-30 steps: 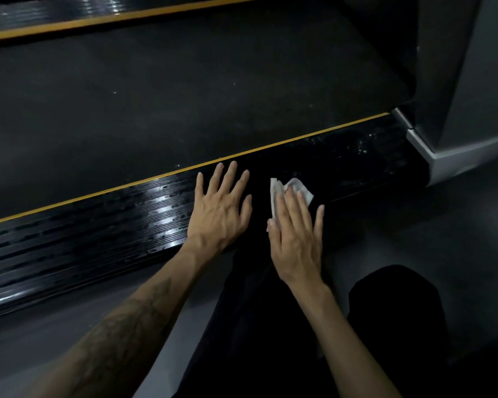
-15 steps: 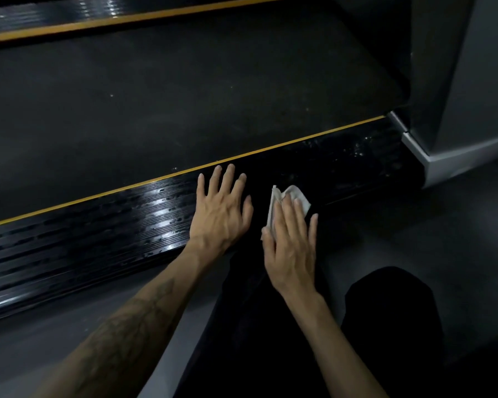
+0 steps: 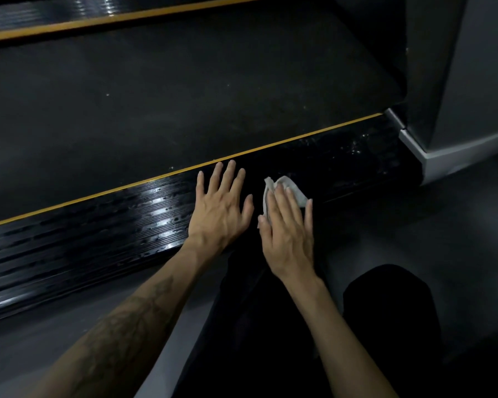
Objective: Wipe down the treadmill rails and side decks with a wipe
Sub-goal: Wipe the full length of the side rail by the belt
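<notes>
I am crouched beside a treadmill in dim light, looking down at my two bare hands on its near side deck (image 3: pixel 98 234), a glossy black ribbed strip edged by a thin yellow line (image 3: pixel 270 146). Beyond that line lies the wide dark running belt (image 3: pixel 170 104), and past it the far side deck (image 3: pixel 69 10) with its own yellow stripe.

My left hand (image 3: pixel 220 211) lies flat on the deck, fingers straight and spread, holding nothing and bracing me. Just beside it, my right hand (image 3: pixel 288 234) presses a small crumpled white wipe (image 3: pixel 292 189) onto the deck under straight fingers; the wipe pokes out ahead of my fingertips. The two hands are close but apart.

To the left of my hands the ribs shine with wet streaks and droplets. To the right, toward the grey motor housing (image 3: pixel 443 150), the deck shows pale specks, so I judge that stretch is yet to be cleaned.

The risks, as I see them: the wipe is bunched up, so it may skip grooves and leave grime between the ribs. It is only pinned beneath flat fingers, so it could slide out on a stroke. My bracing palm rests on a slick surface and could slip.
</notes>
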Available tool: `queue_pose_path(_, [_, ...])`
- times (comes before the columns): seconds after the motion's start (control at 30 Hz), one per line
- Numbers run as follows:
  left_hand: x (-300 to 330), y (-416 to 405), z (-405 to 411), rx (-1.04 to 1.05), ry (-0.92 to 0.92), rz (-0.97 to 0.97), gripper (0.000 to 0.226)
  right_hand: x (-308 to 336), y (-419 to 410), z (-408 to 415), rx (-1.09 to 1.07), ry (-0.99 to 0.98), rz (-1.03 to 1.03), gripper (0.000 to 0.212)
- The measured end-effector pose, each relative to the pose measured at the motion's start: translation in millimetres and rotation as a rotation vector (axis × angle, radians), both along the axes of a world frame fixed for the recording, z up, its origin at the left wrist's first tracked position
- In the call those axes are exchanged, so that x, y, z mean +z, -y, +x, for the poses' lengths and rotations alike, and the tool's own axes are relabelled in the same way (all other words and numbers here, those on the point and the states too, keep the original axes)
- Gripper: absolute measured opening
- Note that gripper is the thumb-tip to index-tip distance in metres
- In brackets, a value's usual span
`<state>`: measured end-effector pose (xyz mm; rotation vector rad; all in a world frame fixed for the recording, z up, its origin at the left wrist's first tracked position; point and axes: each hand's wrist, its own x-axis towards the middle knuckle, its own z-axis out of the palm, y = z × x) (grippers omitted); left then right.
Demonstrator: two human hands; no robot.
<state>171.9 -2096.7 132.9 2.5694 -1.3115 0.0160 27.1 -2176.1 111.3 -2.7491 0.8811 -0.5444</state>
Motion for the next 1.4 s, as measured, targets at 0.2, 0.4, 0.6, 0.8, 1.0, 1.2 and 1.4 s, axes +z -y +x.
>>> queue_pose_path(0.2, [1.1,1.3,0.9,0.011,-0.022,-0.042,0.067,3.5,15.9,-12.0,-0.059,-0.03,-0.008,0.059])
queue_pose_path(0.4, [0.5,2.8,0.0,0.016,-0.021,-0.049,0.068,8.2,11.7,2.7,0.052,-0.113,-0.015,0.062])
queue_pose_path(0.6, [-0.3,3.1,0.8,0.037,-0.033,-0.043,0.069,8.3,20.3,-0.9,-0.027,-0.083,-0.002,0.061])
queue_pose_path(0.8, [-2.5,3.9,0.3,0.049,-0.011,-0.057,0.066,9.7,12.4,10.6,0.071,-0.07,0.021,0.061])
queue_pose_path(1.0, [-1.8,3.8,0.2,0.081,0.001,-0.048,0.066,11.1,31.2,8.3,0.003,-0.087,-0.013,0.061])
queue_pose_path(1.2, [-2.4,5.1,1.1,0.084,-0.022,-0.029,0.067,11.4,19.1,16.2,0.061,-0.106,0.026,0.062])
queue_pose_path(1.4, [-0.6,5.2,-0.1,0.084,-0.015,-0.033,0.067,13.4,28.4,15.7,-0.014,-0.154,-0.037,0.063])
